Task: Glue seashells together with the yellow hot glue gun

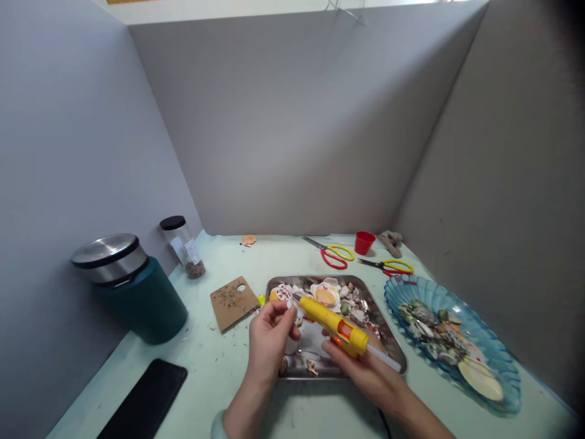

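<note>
My right hand [372, 372] is wrapped round a yellow hot glue gun [326, 316], with a clear glue stick [382, 356] poking out of its back end and an orange light glowing on its side. The nozzle points left, close to my left hand [269, 335]. Between thumb and fingers that hand pinches a small white piece [289, 303], perhaps a shell, partly covered by the fingertips. Both hands are over a metal tray [398, 350] of assorted shells [351, 299], among them a large pale one with an orange middle [326, 295].
On the right lies a blue scalloped dish [496, 353] of shells. Two pairs of scissors [336, 251] [388, 266] and a red cup [364, 242] are behind the tray. To the left are a brown board [234, 303], a jar [185, 247], a teal flask [141, 299] and a black phone [144, 399].
</note>
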`<action>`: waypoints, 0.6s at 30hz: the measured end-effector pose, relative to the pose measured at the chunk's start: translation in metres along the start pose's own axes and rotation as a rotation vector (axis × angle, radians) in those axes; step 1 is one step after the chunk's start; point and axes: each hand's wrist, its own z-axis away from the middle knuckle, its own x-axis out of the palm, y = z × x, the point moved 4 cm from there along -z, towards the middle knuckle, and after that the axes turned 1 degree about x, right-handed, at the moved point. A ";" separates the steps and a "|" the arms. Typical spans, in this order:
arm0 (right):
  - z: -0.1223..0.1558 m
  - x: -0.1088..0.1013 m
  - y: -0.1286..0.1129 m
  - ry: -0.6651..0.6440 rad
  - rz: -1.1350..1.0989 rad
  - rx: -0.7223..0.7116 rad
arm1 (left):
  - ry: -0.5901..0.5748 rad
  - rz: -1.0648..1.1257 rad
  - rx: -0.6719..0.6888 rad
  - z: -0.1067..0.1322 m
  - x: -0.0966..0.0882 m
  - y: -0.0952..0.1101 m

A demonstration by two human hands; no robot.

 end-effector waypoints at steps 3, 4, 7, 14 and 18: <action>0.000 -0.001 -0.002 0.003 -0.010 -0.001 | -0.006 -0.009 -0.002 0.001 0.000 0.000; -0.001 -0.001 -0.003 -0.003 -0.012 0.004 | -0.004 -0.010 -0.003 0.001 -0.001 0.000; -0.002 -0.002 -0.004 0.009 -0.053 0.028 | 0.000 0.001 0.002 0.001 -0.001 0.001; -0.002 -0.004 -0.003 0.056 -0.145 0.059 | -0.001 0.003 -0.002 0.002 -0.001 0.002; 0.000 -0.004 -0.002 0.054 -0.188 0.110 | -0.001 0.005 0.005 0.001 -0.002 0.001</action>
